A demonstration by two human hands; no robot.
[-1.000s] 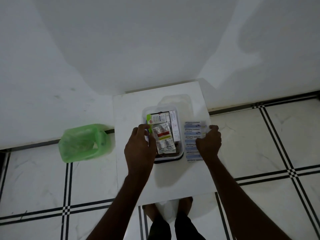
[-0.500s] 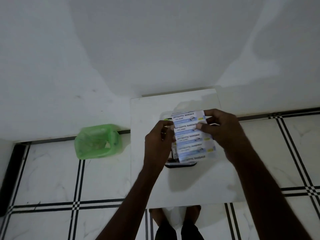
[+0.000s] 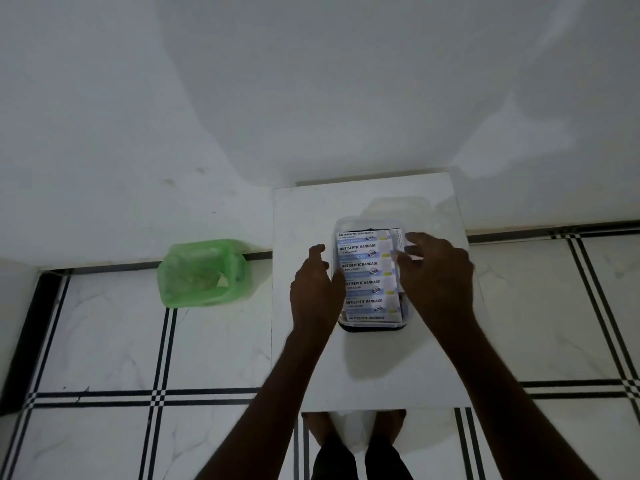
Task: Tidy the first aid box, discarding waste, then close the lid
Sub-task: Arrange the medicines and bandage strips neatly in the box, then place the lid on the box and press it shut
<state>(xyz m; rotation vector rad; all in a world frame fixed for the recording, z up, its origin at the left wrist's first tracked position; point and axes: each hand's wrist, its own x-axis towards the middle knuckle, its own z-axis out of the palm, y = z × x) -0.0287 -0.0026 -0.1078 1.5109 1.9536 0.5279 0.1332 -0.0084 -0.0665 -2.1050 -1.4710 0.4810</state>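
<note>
Lying in the open box [image 3: 338,271]: antiseptic bandage strip [image 3: 367,275]; both hands' fingers [image 3: 410,249] loosely spread

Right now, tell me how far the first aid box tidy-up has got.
Looks done: the antiseptic bandage strip lies inside the first aid box, covering the other contents. In hand: the left hand rests at the box's left edge, and the right hand hovers over its right side, holding nothing visible. Left: the clear lid lies behind the box, not on it. The green-lined bin stands on the floor.
</note>
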